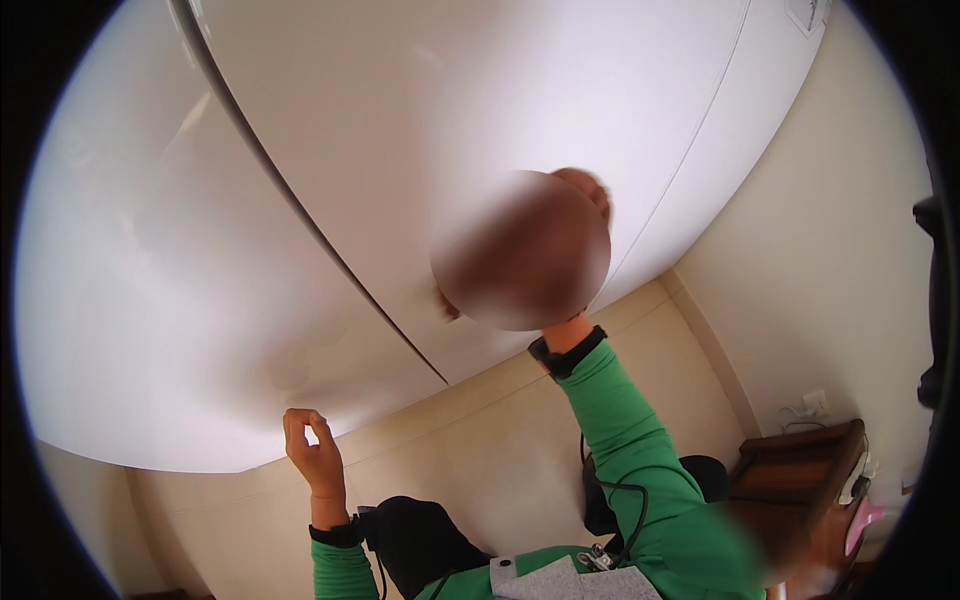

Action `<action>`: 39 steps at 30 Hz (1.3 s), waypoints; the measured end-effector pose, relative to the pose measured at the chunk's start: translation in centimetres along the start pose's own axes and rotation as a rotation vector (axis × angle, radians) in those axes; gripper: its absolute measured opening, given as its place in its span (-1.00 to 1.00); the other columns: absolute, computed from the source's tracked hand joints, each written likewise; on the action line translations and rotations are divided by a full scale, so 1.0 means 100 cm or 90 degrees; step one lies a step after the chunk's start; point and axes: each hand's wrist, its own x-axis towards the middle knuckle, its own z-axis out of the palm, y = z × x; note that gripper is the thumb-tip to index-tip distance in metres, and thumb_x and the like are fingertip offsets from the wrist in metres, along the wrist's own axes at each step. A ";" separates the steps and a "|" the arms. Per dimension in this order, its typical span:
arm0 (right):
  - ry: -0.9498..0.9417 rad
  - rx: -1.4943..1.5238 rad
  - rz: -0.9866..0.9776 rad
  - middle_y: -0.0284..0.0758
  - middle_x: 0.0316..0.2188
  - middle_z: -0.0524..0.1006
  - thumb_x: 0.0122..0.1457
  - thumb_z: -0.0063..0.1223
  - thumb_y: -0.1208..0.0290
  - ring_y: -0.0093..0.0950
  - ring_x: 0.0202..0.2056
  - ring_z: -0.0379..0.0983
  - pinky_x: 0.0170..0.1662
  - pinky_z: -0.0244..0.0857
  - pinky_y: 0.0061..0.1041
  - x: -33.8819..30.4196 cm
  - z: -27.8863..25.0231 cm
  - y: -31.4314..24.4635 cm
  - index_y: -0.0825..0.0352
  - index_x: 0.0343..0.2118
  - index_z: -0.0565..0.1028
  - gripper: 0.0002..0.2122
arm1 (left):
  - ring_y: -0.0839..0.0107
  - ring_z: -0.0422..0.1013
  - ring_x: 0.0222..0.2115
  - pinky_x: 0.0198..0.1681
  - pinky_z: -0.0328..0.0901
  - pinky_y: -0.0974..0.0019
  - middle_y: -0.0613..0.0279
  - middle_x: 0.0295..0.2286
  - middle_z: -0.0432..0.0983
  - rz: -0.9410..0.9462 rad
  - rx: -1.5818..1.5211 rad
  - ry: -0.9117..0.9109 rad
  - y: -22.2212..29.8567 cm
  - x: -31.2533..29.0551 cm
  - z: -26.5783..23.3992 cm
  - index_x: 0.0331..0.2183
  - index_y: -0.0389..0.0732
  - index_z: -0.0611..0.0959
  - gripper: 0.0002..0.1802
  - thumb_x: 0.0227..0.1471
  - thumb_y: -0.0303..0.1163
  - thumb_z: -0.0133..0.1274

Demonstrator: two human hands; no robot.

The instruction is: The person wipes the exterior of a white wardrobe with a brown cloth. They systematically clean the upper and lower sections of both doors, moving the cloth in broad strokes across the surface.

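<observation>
A large glossy white panelled front (330, 120), like cabinet or fridge doors, fills the view ahead, with a dark gap running down it. My right hand (540, 260) is raised before the panel right of that gap. A round blur covers most of it; only parts of fingers show at its edge, so its grip is hidden, and I cannot tell whether it touches the panel. Lower down on the left, my left hand (316, 455) is closed, thumb and fingers curled into a small ring beside the panel's lower edge. Nothing shows in it.
A pale tiled floor (470, 460) lies below the panel. To the right stands a cream wall (810, 270) with a socket (815, 403) and cord. A brown wooden piece of furniture (800, 465) sits at lower right, with a pink object (860, 525) near it.
</observation>
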 end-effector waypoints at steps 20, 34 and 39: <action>-0.715 -0.281 0.157 -0.38 -0.02 0.53 0.31 -0.01 0.22 -0.37 0.08 0.38 0.14 0.24 0.07 -0.261 0.163 -0.154 0.09 -0.09 0.62 -0.77 | 0.45 0.34 -0.60 -0.45 0.27 0.36 0.28 -0.63 0.43 -0.214 -0.030 -0.154 -0.093 -0.115 -0.002 -0.48 -0.26 0.48 -0.75 0.26 -0.42 0.05; -0.995 -1.038 0.333 -0.37 -0.12 0.62 0.22 0.07 0.19 -0.32 -0.16 0.55 -0.23 0.51 0.04 -0.067 0.008 0.092 0.24 -0.22 0.63 -0.75 | 0.27 0.42 -0.58 -0.46 0.30 0.27 0.16 -0.56 0.48 -0.232 0.076 -0.181 -0.105 -0.180 -0.041 -0.46 -0.24 0.52 -0.78 0.23 -0.39 0.09; -0.825 -0.863 0.323 -0.29 -0.25 0.58 0.23 -0.03 0.28 -0.29 -0.28 0.49 -0.27 0.46 -0.01 -0.164 0.058 0.012 0.28 -0.29 0.56 -0.80 | 0.31 0.45 -0.57 -0.45 0.33 0.30 0.18 -0.56 0.50 -0.265 0.036 -0.159 -0.092 -0.197 -0.046 -0.45 -0.24 0.53 -0.79 0.23 -0.40 0.08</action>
